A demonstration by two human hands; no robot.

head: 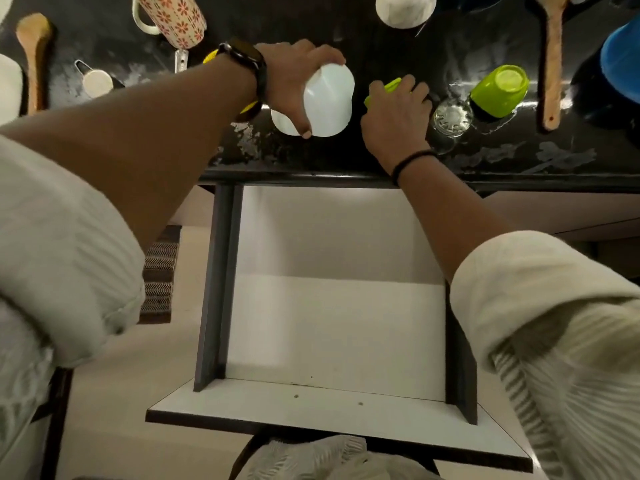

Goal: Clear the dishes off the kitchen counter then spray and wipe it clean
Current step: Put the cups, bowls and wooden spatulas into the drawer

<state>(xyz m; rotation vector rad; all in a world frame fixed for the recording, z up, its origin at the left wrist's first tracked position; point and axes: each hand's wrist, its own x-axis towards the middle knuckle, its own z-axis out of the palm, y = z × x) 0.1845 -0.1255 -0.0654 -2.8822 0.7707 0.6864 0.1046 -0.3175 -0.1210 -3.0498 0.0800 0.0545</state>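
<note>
Dishes: left grip (294, 77) clasps white plastic bowl (329, 102), right grip (394, 116) curls round lime-green plastic dish (389, 86); best lift both straight up.

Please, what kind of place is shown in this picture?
Most likely a home kitchen: a dark counter carries a floral mug, a green bowl and wooden spoons, and an open drawer stands below it.

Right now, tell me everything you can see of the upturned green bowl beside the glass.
The green bowl looks like glossy lime plastic, round, turned upside down with its ringed base up. It rests on the black counter, between a clear glass and a wooden spatula. Whether it touches the glass cannot be told.
</note>
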